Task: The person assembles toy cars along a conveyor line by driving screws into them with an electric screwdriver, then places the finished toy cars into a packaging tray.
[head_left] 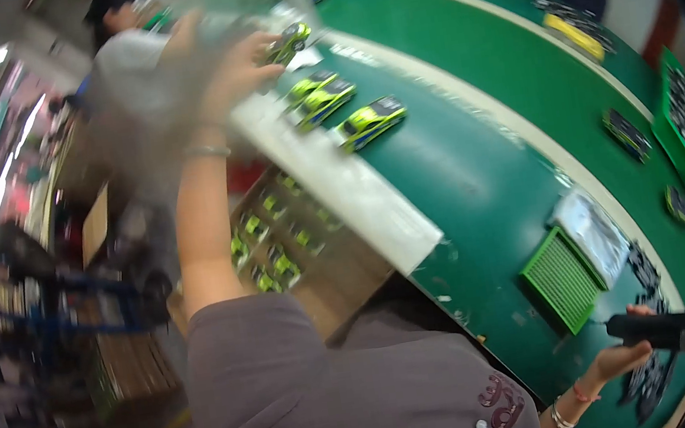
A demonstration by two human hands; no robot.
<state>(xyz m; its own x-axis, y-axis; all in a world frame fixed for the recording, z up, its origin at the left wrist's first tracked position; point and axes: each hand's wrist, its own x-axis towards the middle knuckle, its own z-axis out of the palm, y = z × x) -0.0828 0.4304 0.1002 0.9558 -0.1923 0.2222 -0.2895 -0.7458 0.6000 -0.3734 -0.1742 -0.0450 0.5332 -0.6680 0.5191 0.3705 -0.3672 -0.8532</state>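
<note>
My left hand reaches to the far left of the green bench, its fingers closed round a yellow-green and black toy car. Next to it on the bench edge stand more toy cars of the same kind, the nearest toy car a little apart from the others. At the lower right, my right hand grips a black electric screwdriver, its thin tip pointing left. Part of the right fingers is hidden behind the tool.
Below the bench edge sits a cardboard box holding several toy cars. A green perforated tray and clear plastic bags lie near the screwdriver, with black parts beside. A green conveyor curves past; co-workers are beyond.
</note>
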